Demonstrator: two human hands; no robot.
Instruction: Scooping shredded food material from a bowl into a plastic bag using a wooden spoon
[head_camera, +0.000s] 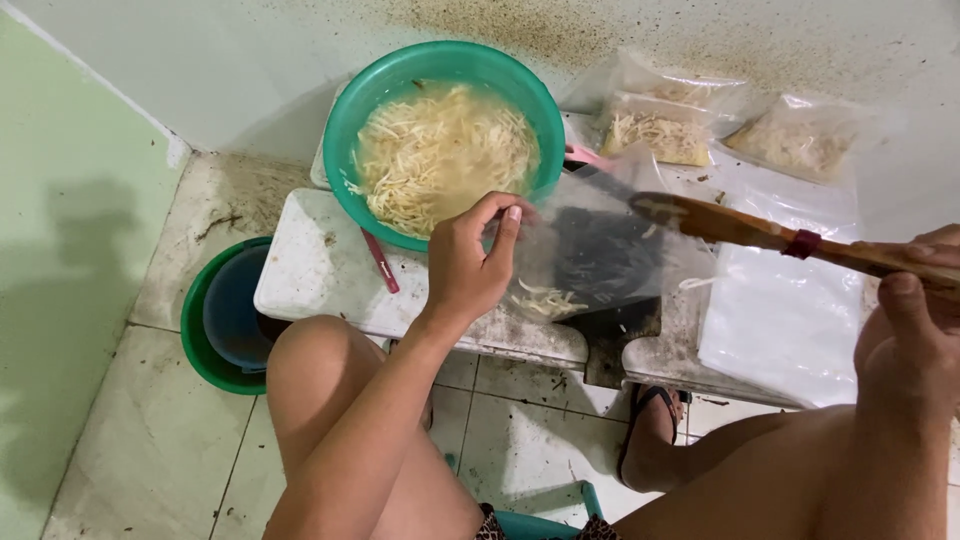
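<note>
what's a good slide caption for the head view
Left hand holds a clear bag open while right hand brings a wooden spoon beside a green bowl.

The left hand (470, 262) pinches open a clear plastic bag (590, 255). Just behind that grip, the rim of the green basin (345, 110) blocks the way. The right hand (915, 330) holds a wooden spatula (745, 228) whose blade crosses above the bag mouth. Beyond the blade, two filled bags (660, 130) stand against the wall. A stack of flat plastic sheets (785, 310) covers the board below the spatula. Left of the pinch, the white board (315, 265) lies bare save a red-handled tool (380, 262). Past its edge sit nested buckets (225, 315) on the floor.
</note>
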